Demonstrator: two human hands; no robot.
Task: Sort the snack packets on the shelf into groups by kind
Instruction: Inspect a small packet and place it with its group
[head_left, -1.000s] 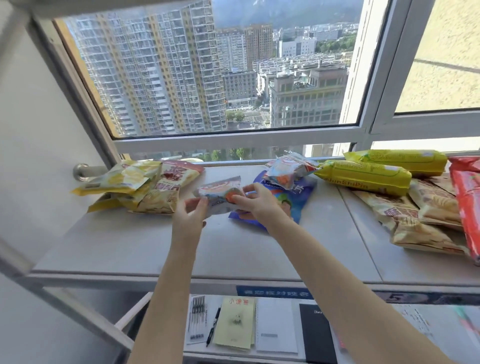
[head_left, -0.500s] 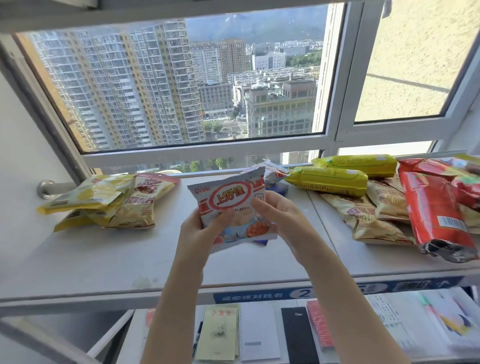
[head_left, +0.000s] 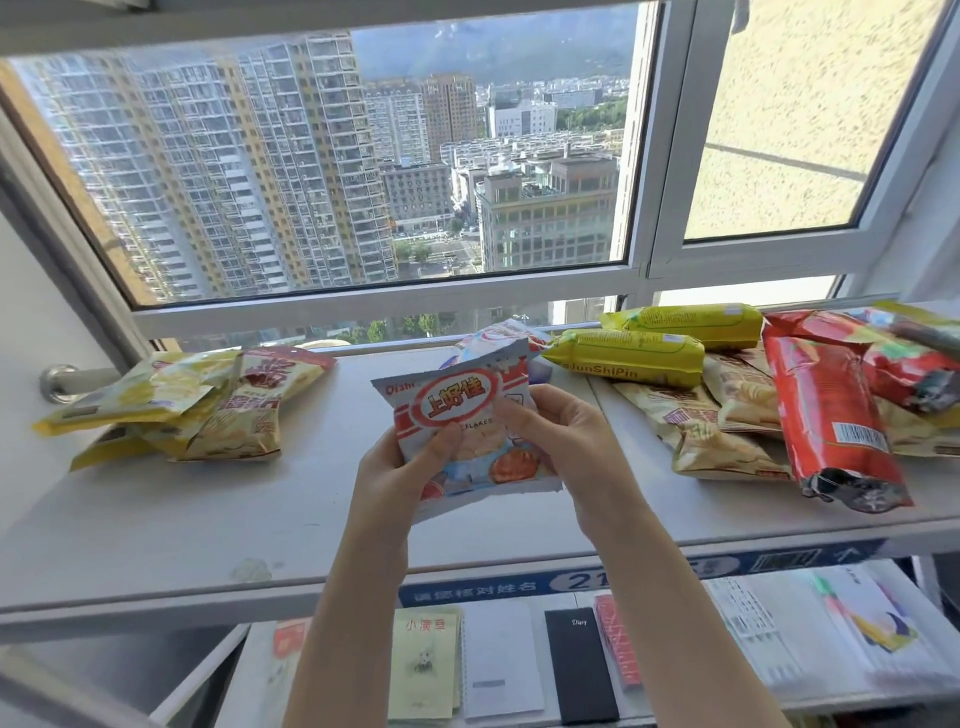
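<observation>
Both hands hold a white-and-red snack packet (head_left: 462, 410) upright above the middle of the grey shelf (head_left: 311, 499). My left hand (head_left: 400, 467) grips its lower left side, my right hand (head_left: 561, 441) grips its right side. A second packet of the same look (head_left: 506, 332) lies behind it, mostly hidden. A pile of yellow chip packets (head_left: 182, 405) sits at the left. At the right lie two long yellow packets (head_left: 628, 353), beige chip packets (head_left: 727, 426) and red packets (head_left: 831, 421).
A window frame (head_left: 384, 306) runs right behind the shelf, with a metal rail end (head_left: 60, 382) at the left. A lower shelf holds notebooks and booklets (head_left: 498, 665). The shelf's front edge carries a blue label strip (head_left: 571, 582).
Both hands lifted the white-and-red packet off the shelf and turned it upright toward the camera. The view has shifted left and nearer.
</observation>
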